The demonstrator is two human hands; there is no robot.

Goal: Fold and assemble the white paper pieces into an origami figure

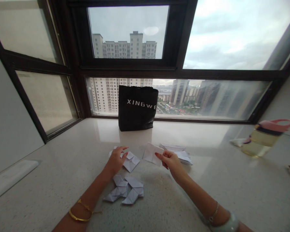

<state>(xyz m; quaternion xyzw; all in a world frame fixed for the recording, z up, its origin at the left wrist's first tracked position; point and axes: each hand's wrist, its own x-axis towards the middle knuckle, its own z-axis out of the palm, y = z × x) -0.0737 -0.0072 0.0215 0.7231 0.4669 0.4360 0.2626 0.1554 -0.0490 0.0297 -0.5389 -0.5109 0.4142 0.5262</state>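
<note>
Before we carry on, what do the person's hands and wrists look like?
Both are gloveless, with no sleeves in view and reddish nails. The left hand has a gold-coloured bangle and a thinner gold-coloured bracelet at its wrist; the right hand, a silvery linked bracelet and a broad, pale bangle.

Holding a paper sheet (149,153) in the right hand (170,159), just left of a paper stack (186,157) on the countertop (174,199), and hovering the left hand (117,158) at the left side of a folded paper (131,162). Reaching over two folded shapes (134,190) lying nearer the body, between the forearms. Facing a bag (138,111) standing behind the papers and before the window frame (207,74), with buildings (136,45) beyond, a bottle (262,140) far right and a long bar (14,178) far left.
</note>
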